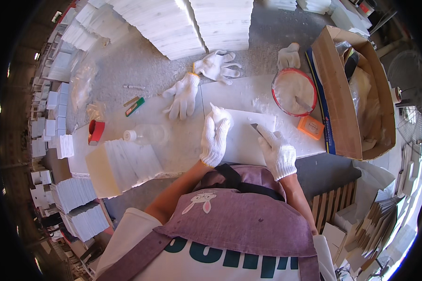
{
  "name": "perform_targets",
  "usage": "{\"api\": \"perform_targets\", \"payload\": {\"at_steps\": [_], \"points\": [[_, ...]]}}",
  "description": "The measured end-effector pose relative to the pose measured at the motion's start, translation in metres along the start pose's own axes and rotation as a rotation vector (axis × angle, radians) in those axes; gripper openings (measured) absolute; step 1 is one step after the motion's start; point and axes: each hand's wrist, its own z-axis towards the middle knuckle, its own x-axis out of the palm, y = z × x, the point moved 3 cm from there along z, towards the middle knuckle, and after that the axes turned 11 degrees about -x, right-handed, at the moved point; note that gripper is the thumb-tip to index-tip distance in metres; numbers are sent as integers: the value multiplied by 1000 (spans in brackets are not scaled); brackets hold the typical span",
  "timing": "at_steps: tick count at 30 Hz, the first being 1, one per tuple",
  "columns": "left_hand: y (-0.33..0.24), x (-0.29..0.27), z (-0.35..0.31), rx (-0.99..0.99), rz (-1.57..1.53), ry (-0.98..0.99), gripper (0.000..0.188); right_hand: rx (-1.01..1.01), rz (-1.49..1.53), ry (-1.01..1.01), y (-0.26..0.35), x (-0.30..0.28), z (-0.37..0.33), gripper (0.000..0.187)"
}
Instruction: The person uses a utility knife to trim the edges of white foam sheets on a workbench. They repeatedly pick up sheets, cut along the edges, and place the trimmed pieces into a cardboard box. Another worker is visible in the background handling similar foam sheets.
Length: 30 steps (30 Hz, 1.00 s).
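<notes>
My left hand (215, 136), in a white knit glove, is closed above the left edge of a white rectangular slab (244, 147). A pale, pointed tip shows at its fingers, but I cannot tell whether it is glove or something held. My right hand (277, 152), gloved the same way, grips a small dark scraper blade (255, 127) over the slab's right part. The blade points up and left, toward the other hand. Beyond the slab stands a red-rimmed bowl (290, 89) of whitish powder or paste, with a putty knife (304, 103) in it.
Spare white gloves (183, 96) lie beyond my left hand. At left are a stack of tiles (122, 166), a clear bottle (147, 135), a red tape roll (95, 131) and a green box (134, 107). An orange box (310, 128) and a large carton (335, 93) stand right.
</notes>
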Motion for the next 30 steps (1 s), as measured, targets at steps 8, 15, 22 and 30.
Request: {"api": "perform_targets", "payload": {"at_steps": [8,15,22,30], "points": [[12,-3,2,-32,-6,-54,31,-41,-60,56,3,6,9,39],[12,-5,3,-24,67,-64,32,-52,-103,58,1,16,16,40],[15,-7,2,-35,74,-55,32,-7,-120,92,2,17,17,37],[14,-6,4,-63,126,-67,33,-55,-106,103,2,12,15,38]]}}
